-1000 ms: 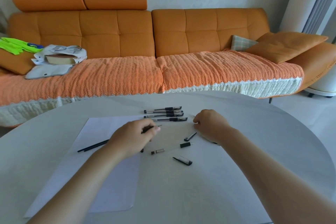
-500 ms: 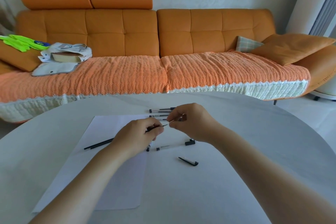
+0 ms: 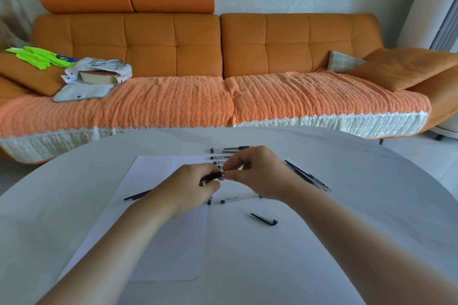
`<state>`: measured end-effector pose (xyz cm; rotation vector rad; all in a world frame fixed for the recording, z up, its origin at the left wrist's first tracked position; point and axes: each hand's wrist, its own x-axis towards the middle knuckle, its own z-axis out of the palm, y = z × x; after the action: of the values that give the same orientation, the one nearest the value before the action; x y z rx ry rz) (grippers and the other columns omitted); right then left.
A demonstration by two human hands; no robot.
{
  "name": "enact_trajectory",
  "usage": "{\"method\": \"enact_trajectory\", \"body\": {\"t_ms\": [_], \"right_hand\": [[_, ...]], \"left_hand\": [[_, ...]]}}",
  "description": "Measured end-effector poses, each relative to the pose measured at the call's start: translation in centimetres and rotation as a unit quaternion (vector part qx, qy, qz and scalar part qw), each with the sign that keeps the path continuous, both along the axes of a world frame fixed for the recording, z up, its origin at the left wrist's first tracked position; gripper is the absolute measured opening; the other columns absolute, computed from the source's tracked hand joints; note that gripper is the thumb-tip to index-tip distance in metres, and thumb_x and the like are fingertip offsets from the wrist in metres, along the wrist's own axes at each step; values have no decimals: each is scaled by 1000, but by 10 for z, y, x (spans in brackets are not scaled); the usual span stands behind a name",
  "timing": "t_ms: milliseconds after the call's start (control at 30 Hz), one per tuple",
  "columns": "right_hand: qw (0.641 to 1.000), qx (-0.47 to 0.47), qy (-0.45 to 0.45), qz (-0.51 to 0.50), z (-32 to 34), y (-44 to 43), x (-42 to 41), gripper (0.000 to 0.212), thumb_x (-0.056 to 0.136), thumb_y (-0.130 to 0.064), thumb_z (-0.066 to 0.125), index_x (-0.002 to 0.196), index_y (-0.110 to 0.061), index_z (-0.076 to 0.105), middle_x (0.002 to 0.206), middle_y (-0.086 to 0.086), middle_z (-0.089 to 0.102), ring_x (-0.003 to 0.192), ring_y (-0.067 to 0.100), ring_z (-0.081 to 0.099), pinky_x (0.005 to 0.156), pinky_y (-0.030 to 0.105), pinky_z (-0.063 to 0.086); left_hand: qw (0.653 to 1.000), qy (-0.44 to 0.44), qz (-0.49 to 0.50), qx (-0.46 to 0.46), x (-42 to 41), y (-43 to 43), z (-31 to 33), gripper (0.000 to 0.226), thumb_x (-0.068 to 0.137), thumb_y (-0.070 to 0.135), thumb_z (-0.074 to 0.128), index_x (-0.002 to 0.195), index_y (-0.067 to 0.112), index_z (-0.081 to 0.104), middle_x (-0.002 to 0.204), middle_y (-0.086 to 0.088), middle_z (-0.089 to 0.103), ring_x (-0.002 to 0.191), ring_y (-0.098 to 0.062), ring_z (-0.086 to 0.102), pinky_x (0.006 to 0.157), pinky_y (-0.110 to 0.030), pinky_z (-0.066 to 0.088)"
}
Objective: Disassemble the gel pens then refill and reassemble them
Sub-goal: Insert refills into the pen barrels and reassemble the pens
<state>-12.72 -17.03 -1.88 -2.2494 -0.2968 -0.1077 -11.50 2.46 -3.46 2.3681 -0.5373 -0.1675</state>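
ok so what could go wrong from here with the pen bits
1. Both hands pinch one dark pen part above the table. If the left hand or right hand slips, it may drop among the loose pieces.
2. The right forearm lies close beside thin dark pieces and could sweep them toward the edge.
3. The loose cap lies apart from the clear barrel and might get mislaid.

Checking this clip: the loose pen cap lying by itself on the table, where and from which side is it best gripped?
Pinch the pen cap across its middle, coming straight down from above. It lies flat on the table, long axis roughly left to right, nothing touching it, so fingers fit on its near and far sides.
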Motion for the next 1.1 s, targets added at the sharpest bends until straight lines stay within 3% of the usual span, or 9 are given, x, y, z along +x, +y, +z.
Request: {"method": "enact_trajectory", "body": {"t_ms": [200, 300, 400, 500, 633, 767, 867, 1000, 1100], "right_hand": [[1000, 1, 29, -7, -3, -2, 2, 14, 90, -27, 71, 83, -16, 76, 48, -24, 54, 43, -1, 45, 42, 8, 30], [999, -3, 42, 4, -4, 0, 1, 29, 95, -35, 61, 77, -16, 73, 62, -13, 64, 42, 2, 41, 45, 15, 35], [999, -24, 43, 17, -2, -1, 1, 30, 96, -40, 57, 80, -20, 73, 80, 2, 68, 51, 5, 47, 49, 19, 39], [997, -55, 49, 23, -2, -1, 1, 39, 98, -41, 51, 74, -19, 71, 68, 11, 56, 55, 20, 43, 55, 33, 39], [996, -25, 77, 26, 6, 1, 7, 46, 98, -45, 49, 68, -15, 66, 56, -1, 50, 49, 15, 41, 55, 29, 37], [995, 51, 75, 39, 19, -2, 22, 43, 96, -34, 54, 57, -17, 61, 55, 6, 46, 53, 19, 37, 56, 31, 32], [994, 81, 74, 28, 23, 0, 31, 50, 99, -34, 48, 54, -16, 59, 59, 13, 45, 56, 21, 35, 56, 31, 31], [989, 99, 106, 35, 18, -3, 38, 52, 101, -31, 46, 53, -13, 53, 57, 10, 42, 50, 19, 30, 51, 27, 27], [983, 136, 122, 36, 13, -4, 40, 53, 103, -29, 44, 51, -14, 49, 51, 2, 39, 47, 18, 27, 49, 27, 23]], "left_hand": [[999, 35, -13, -12, 1, 10, 9, 27, 94, 11, 50, 93, 33, 64, 86, 13, 70, 74, -8, 58, 71, -26, 45], [998, 38, -28, -33, 1, 12, 10, 26, 96, 8, 52, 98, 28, 68, 88, 11, 73, 70, -6, 61, 73, -31, 49], [998, 30, -27, -43, 2, 13, 11, 24, 94, 11, 57, 100, 30, 70, 89, 13, 73, 70, -9, 66, 75, -38, 53], [999, -21, -8, -46, 1, 12, 11, 22, 88, 16, 69, 94, 37, 72, 86, 19, 70, 68, -12, 65, 70, -36, 53], [996, -83, 7, -42, 7, 12, 21, 19, 82, 23, 75, 91, 39, 73, 91, 23, 68, 66, -19, 62, 63, -27, 46], [993, -85, 1, -77, 19, 9, 35, 17, 89, 19, 68, 99, 33, 72, 89, 17, 71, 80, -1, 64, 73, -18, 45], [995, -89, -2, -50, 25, 3, 35, 17, 98, 25, 54, 96, 30, 70, 88, 13, 71, 79, -1, 60, 70, -20, 42], [979, -194, 39, -50, 31, -1, 30, 12, 85, 24, 72, 93, 33, 70, 85, 19, 68, 75, 3, 58, 67, -16, 42], [974, -224, 45, 8, 35, -3, 21, 15, 88, 36, 68, 102, 36, 61, 87, 20, 62, 71, 5, 54, 64, -19, 40]]}}
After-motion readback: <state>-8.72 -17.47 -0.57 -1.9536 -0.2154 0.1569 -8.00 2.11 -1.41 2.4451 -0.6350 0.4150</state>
